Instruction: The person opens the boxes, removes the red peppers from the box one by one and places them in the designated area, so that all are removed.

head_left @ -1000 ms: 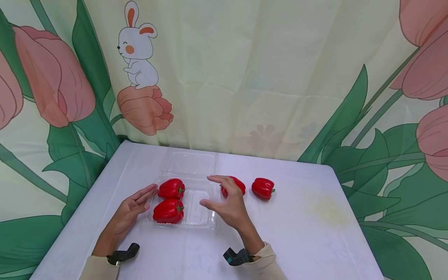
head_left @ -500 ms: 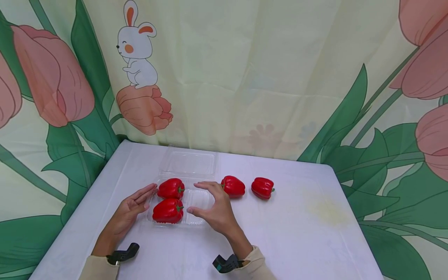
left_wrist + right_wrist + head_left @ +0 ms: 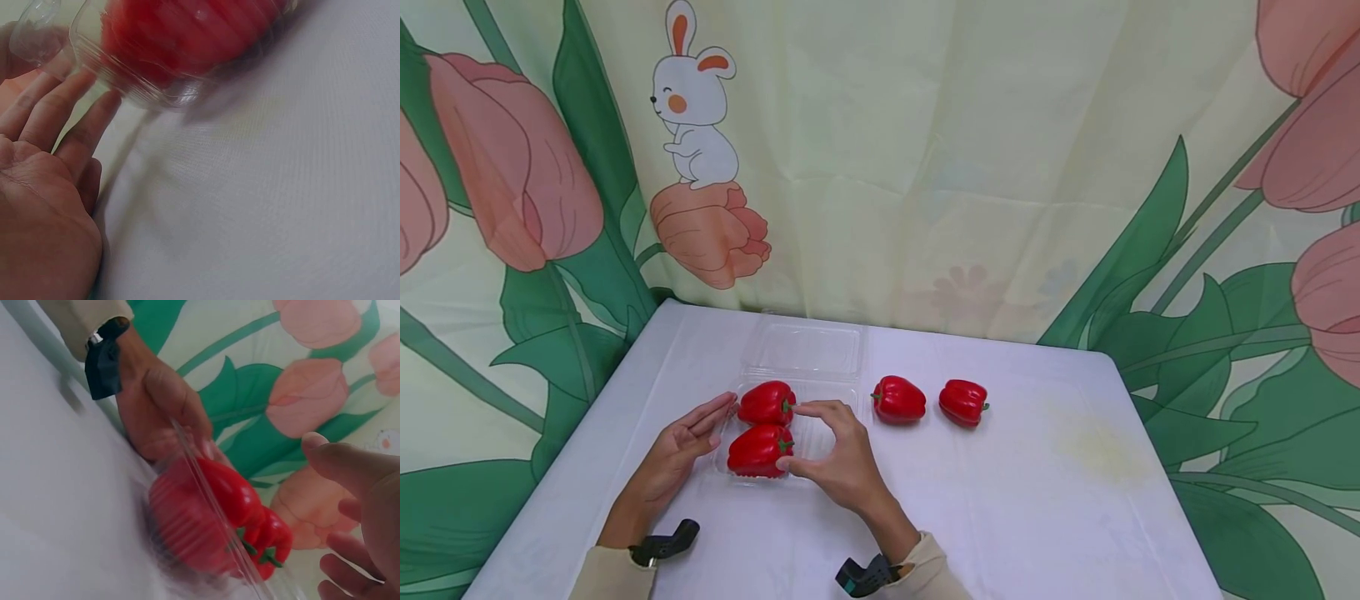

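Observation:
A clear plastic clamshell container [image 3: 811, 432] lies open on the table with its lid [image 3: 805, 348] folded back. In its left half sit two red bell peppers, a rear one [image 3: 764, 403] and a front one [image 3: 756, 452], stems pointing right. My left hand [image 3: 672, 458] is beside the container's left side, its extended fingertips at the clear wall in the left wrist view. Over the right half of the container is my right hand [image 3: 844, 460], thumb and fingers spread apart, holding nothing. Its fingertips are close to the pepper stems.
Two more red bell peppers lie right of the container, a nearer one [image 3: 898, 400] and a farther one [image 3: 962, 404]. The white-covered table [image 3: 1037, 483] ends at a curtain [image 3: 970, 167] printed with tulips and a rabbit.
My right hand has moved left from beside the loose pepper to over the container, near the two peppers inside. The left hand and all the peppers have stayed put.

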{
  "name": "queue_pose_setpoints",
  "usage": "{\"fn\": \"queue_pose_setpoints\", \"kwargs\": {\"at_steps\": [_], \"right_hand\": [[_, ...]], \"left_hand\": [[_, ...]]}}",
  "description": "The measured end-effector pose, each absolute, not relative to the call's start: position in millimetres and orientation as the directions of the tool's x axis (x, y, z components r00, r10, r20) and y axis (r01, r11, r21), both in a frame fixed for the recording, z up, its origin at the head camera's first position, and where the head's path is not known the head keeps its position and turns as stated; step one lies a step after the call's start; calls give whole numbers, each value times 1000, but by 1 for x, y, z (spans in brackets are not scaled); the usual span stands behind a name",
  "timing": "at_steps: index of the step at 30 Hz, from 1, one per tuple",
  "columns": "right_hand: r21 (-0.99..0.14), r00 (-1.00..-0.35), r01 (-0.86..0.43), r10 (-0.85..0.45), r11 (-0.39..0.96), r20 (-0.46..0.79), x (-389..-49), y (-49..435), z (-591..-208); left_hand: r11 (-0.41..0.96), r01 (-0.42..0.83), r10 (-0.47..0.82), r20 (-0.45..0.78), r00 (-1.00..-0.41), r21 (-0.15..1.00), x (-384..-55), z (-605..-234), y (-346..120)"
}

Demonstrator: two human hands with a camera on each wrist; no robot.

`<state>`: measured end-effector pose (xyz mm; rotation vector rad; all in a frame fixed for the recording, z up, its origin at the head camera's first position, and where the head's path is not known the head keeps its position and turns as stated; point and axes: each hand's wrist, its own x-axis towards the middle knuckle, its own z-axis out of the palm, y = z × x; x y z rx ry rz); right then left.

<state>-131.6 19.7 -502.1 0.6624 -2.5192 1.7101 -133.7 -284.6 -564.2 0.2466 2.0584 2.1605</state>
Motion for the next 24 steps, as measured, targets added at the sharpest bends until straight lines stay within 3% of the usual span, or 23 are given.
{"fn": "queue_pose_setpoints", "kwargs": {"at_steps": [24], "right_hand": [[-866,-908,-293,-401,405,119,-129,-10,-508]], "left_hand": [[-63,-8,235,7,-972,998,-135,-565,-285]]}}
